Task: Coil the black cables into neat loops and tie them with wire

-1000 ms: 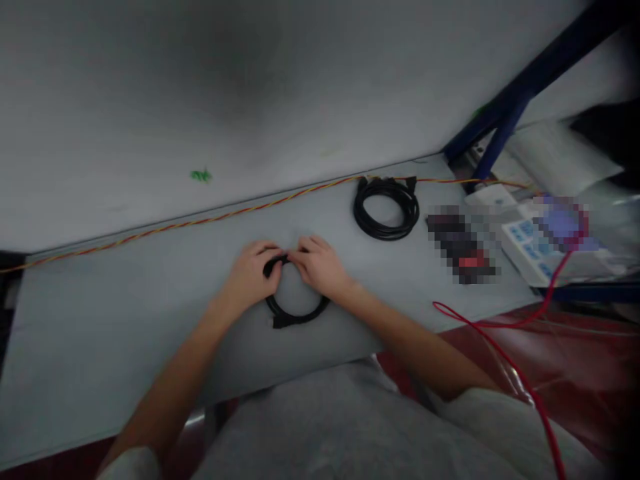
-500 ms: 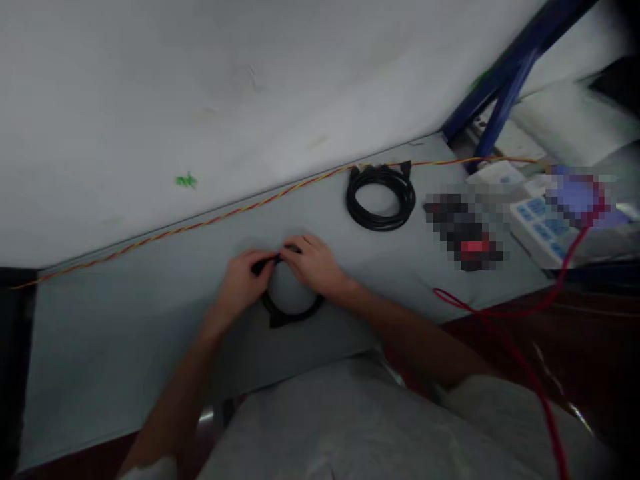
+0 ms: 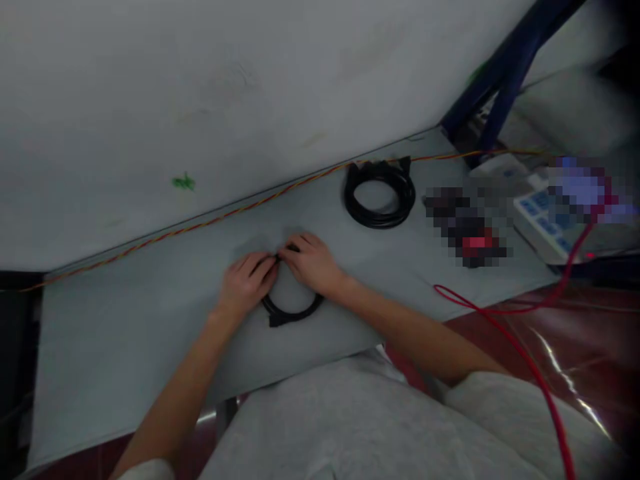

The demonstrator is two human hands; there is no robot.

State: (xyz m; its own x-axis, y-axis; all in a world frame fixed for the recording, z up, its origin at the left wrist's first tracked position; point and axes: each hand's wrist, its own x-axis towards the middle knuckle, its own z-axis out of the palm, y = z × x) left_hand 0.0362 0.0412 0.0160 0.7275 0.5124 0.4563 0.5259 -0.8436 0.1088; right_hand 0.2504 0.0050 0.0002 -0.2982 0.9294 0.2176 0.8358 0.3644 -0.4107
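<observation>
A black cable (image 3: 295, 316) lies in a loop on the grey tabletop, with a plug end at its lower left. My left hand (image 3: 249, 281) is closed on the upper left of the loop, its fingers over the cable. Close beside it, my right hand (image 3: 311, 261) pinches the top of the same cable. The fingertips of both hands nearly meet, and a short dark piece of cable shows between them. A second coiled black cable (image 3: 379, 222) rests to the upper right, its connectors at the top, touched by neither hand.
A twisted red and yellow wire (image 3: 220, 217) runs along the back of the table (image 3: 125, 347) by the white wall. To the right are a blurred-out dark and red object (image 3: 465, 230), a white device with blue keys (image 3: 545, 223), a red cord (image 3: 525, 353) and a blue frame (image 3: 505, 93).
My left fingers have folded further over the cable, covering the black end that showed before. My right hand stays almost in place. The view has shifted slightly.
</observation>
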